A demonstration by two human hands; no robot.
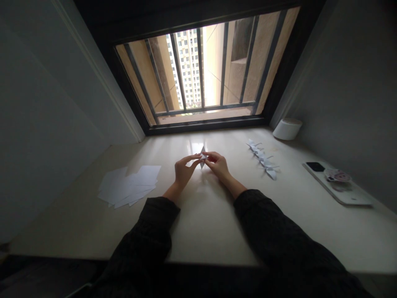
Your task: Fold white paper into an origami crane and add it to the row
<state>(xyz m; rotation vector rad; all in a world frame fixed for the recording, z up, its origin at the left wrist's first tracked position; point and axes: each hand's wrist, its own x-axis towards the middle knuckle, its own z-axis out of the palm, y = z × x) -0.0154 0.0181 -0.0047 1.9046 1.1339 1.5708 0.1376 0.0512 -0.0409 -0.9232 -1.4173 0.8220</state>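
Observation:
Between my two hands is a small folded white paper (203,151), diamond-like in outline, with pointed tips at top and bottom. My left hand (185,167) pinches its left side between thumb and fingers. On the other side my right hand (218,164) grips the paper with thumb and forefinger, its remaining fingers curled behind. The fingertips hide part of the folds. To the right, a row of several folded paper cranes (263,159) lies on the white sill. A spread pile of white paper sheets (133,185) rests to the left.
A phone with a round grip on its back (338,184) lies at the right. Near the window's right corner stands a white cylindrical object (288,128). The barred window (201,120) closes off the far side, and the sill (214,244) ends at a front edge near me.

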